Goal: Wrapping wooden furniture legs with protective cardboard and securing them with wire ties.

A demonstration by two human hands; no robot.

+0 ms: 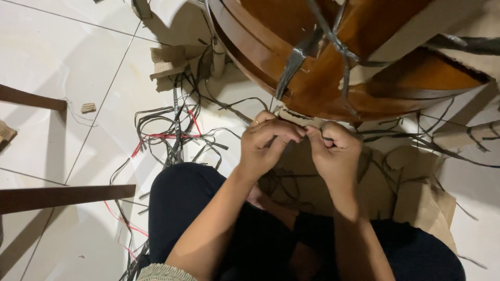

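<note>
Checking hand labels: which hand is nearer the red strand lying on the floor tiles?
Left. The left hand works at the wooden rim, on the side toward the red strand. The right hand is beside it, farther from the strand.

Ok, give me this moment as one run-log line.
left hand: pinching cardboard strip | right hand: pinching same strip | strip: at rim of wooden furniture | floor: cut straps, cardboard scraps

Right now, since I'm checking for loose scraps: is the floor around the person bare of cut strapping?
No: cut black and red straps lie tangled across the white tile floor.
</note>
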